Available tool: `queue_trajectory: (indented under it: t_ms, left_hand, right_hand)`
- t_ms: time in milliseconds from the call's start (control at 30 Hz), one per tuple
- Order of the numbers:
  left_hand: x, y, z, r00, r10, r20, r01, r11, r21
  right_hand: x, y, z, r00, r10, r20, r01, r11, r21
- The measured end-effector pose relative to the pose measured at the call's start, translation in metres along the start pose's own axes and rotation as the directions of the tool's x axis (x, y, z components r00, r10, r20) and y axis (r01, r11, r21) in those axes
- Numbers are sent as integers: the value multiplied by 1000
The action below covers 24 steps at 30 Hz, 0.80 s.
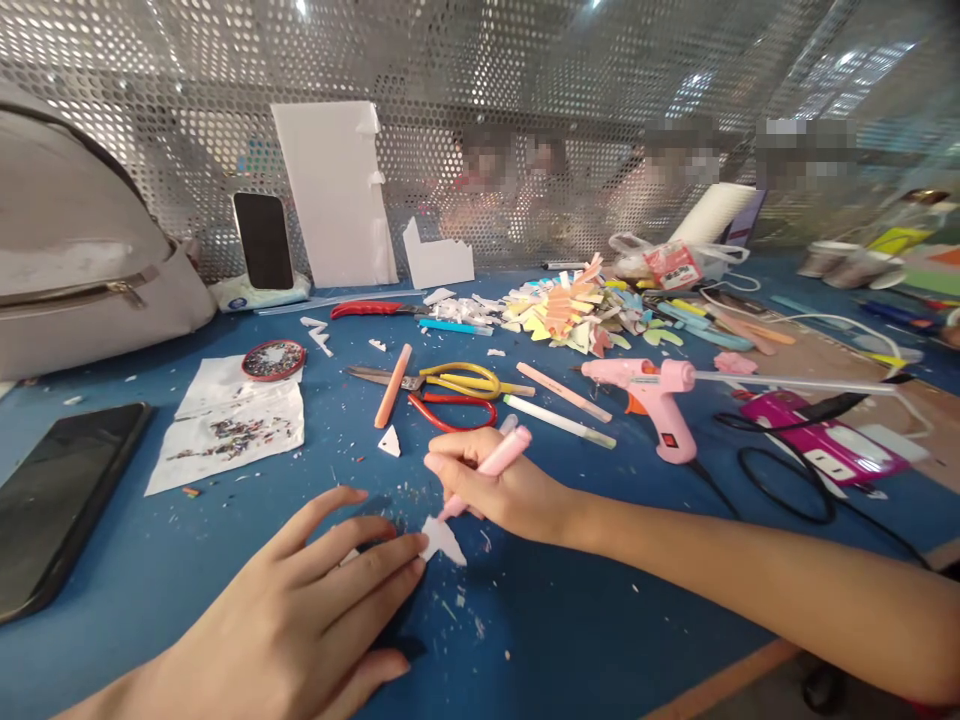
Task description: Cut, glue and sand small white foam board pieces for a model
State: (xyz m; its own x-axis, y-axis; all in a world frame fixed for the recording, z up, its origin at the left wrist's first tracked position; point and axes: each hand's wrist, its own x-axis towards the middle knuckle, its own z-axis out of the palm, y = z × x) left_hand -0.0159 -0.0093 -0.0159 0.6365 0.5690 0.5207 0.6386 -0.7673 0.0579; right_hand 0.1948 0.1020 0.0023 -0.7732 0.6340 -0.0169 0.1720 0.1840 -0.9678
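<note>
My right hand (pixel 499 490) is closed around a pink marker (pixel 504 453), its tip down at a small white paper piece (pixel 445 543) on the blue table (pixel 555 620). Fingers stretched, my left hand (pixel 322 590) lies flat with its fingertips on the left edge of that piece. Part of another white scrap shows between its fingers. Just beyond the hands lie scissors (pixel 450 385) with one yellow and one red handle, an orange marker (pixel 394 386), a white-barrelled marker (pixel 559 420), a peach marker (pixel 564 391) and a white triangular scrap (pixel 389 441).
A pink glue gun (pixel 652 395) lies to the right, beside a magenta power strip (pixel 825 440) and black cable. Behind is a heap of coloured paper scraps (pixel 570 310). Leftward are a dark phone (pixel 64 500), a paper sheet with shavings (pixel 225 425) and a grey bag (pixel 90 230).
</note>
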Motion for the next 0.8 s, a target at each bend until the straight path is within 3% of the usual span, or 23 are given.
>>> queue_trajectory:
  t_ms: [167,533,667,800]
  left_hand:
    - [-2,0,2,1000,3,-8,-3,1000,4]
    - [-1,0,1,1000,3,0,-3,1000,14]
    - [-1,-1,2,1000,14,-22,-13,1000,14]
    - [-2,-1,1,1000,3,-5,-3,1000,-4]
  right_hand:
    - [-1,-1,-1,1000,-12,-15,12,1000,-3]
    - [-3,0,-1,997,-21,70,22,1000,-13]
    - [-3,0,-1,999,-11,42,12,1000,-2]
    - [-2,-1,-2,995,6,95,-6,1000,-6]
